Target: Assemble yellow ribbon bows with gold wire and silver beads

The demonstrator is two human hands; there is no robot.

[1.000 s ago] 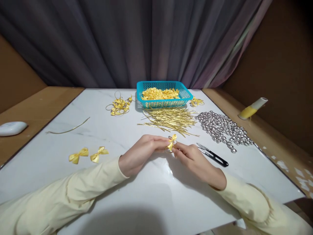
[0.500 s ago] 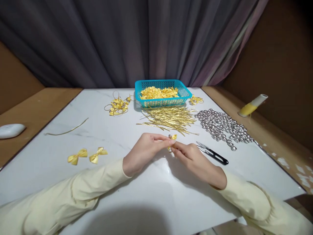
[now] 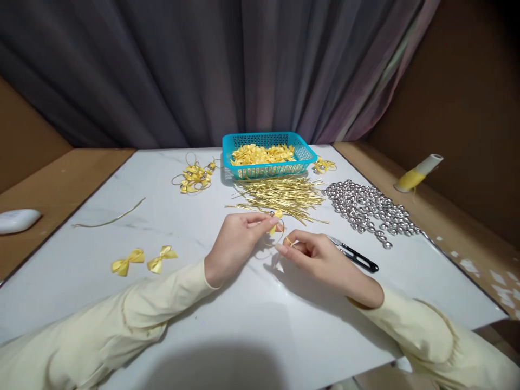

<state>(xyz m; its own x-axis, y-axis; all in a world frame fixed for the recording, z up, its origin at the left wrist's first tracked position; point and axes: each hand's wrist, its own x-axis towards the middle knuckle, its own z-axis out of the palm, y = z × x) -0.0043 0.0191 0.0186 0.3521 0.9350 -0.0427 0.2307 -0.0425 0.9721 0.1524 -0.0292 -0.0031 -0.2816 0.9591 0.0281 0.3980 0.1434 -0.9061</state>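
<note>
Left hand [image 3: 235, 244] pinches the little yellow bow [image 3: 276, 216], right hand [image 3: 317, 257] pinches its gold wire [image 3: 289, 242]; tug too hard and I reckon the loop slips out.

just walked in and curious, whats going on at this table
A person in pale yellow sleeves is working at a white table. The left hand pinches a small yellow bow, and the right hand pinches the end of a thin gold wire that loops between them. Beyond lie a pile of gold wires, silver bells, black snips and a blue basket of bows.
</note>
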